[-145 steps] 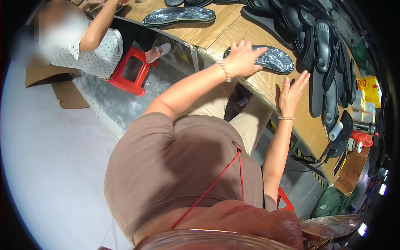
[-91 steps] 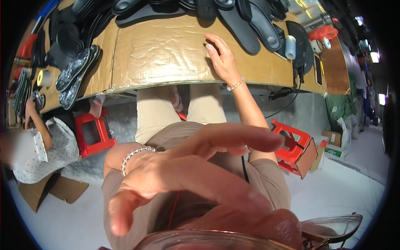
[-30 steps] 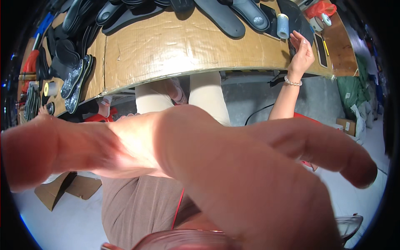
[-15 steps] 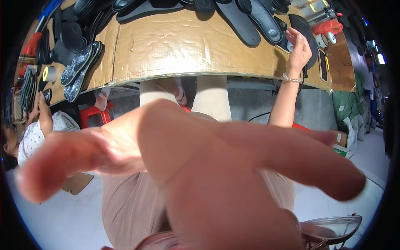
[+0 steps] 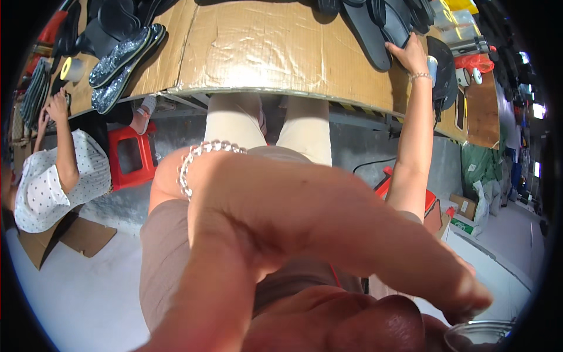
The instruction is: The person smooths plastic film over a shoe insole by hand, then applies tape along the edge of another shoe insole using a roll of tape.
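My left hand (image 5: 316,217) is very large and close to the camera, with a clear bead bracelet (image 5: 214,146) at its wrist. Its thumb stands apart from the outstretched fingers, and nothing shows in it. My right arm reaches to the table, and a thin beaded bracelet circles that wrist too. At the far right of the tabletop my right hand (image 5: 411,56) has its thumb and fingers around the heel end of a dark grey shoe sole (image 5: 397,24). Another long dark sole (image 5: 365,38) lies just left of it.
Glittery slippers (image 5: 120,67) and a yellow tape roll (image 5: 71,69) lie on the cardboard-covered table (image 5: 252,53) at left. A dark curved piece (image 5: 441,70), a phone (image 5: 461,108) and a red bag (image 5: 474,62) are at right. A co-worker (image 5: 58,170) sits at left beside a red stool (image 5: 130,155).
My right hand has moved from above the table's right side onto the sole's heel end. My left hand has turned before the camera, bringing its bracelet into sight. The whole view has shifted.
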{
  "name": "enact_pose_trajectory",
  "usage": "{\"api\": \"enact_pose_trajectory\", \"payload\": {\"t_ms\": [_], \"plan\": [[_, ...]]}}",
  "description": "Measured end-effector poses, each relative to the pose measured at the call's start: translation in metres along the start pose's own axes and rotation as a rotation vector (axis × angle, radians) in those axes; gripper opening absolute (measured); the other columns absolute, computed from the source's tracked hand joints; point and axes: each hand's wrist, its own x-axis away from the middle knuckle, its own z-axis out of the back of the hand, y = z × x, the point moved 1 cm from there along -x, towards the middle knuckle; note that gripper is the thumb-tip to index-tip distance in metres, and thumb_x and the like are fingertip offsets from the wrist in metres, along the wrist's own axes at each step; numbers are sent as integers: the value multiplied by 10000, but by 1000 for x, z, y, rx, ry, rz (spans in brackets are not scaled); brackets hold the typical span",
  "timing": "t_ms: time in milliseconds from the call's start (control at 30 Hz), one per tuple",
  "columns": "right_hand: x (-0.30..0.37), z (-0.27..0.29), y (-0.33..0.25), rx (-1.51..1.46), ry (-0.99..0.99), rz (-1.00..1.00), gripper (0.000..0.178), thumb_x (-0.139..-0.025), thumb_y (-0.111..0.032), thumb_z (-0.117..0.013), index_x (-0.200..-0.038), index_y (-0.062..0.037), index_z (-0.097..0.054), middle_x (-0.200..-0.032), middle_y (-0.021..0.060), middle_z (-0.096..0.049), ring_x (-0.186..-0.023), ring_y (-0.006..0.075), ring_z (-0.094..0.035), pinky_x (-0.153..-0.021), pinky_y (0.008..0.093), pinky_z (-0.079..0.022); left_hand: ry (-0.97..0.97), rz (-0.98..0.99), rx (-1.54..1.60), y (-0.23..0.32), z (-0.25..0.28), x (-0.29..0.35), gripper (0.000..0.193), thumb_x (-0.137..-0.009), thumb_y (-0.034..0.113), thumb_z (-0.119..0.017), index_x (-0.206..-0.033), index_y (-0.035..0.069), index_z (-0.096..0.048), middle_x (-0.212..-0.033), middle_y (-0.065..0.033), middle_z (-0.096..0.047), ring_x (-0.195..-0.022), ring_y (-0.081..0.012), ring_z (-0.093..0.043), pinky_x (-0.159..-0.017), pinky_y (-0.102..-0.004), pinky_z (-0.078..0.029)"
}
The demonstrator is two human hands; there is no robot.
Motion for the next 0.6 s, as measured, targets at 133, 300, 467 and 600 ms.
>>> {"api": "enact_pose_trajectory", "payload": {"t_ms": [133,300,467,600], "plan": [[-9,-7,11,-36,-58,-5,945,-737,-532,-850,-1369,86,-518,-1248,329,-668,-1203,453,-642,-1037,507,-510,28,4,10,-2,11,11,751,-900,477,-517,-1244,-189,-560,-1261,-362,-572,-1256,-461,-498,-1114,-504,-321],[-2,-2,3,103,42,43,919,-704,-473,-861,-1390,44,-533,-1232,323,-674,-1187,445,-651,-1036,490,-523,39,-13,14,-12,14,8,592,-857,338,-628,-1213,-135,-622,-1213,-287,-630,-1162,-404,-588,-1051,-464,-411],[17,49,-10,95,-70,-84,808,-672,-432,-826,-1303,29,-623,-1215,306,-687,-1163,426,-668,-1008,472,-547,51,-117,-625,-4,-9,-1,445,-755,223,-718,-1122,-27,-695,-1099,-165,-679,-1026,-295,-664,-914,-391,-501],[56,94,-26,89,-43,-192,765,-679,-450,-801,-1266,16,-649,-1238,282,-691,-1155,408,-678,-995,483,-550,195,-148,-1367,19,-45,0,341,-647,234,-719,-965,110,-711,-912,-25,-639,-852,-172,-642,-728,-311,-495]]}}
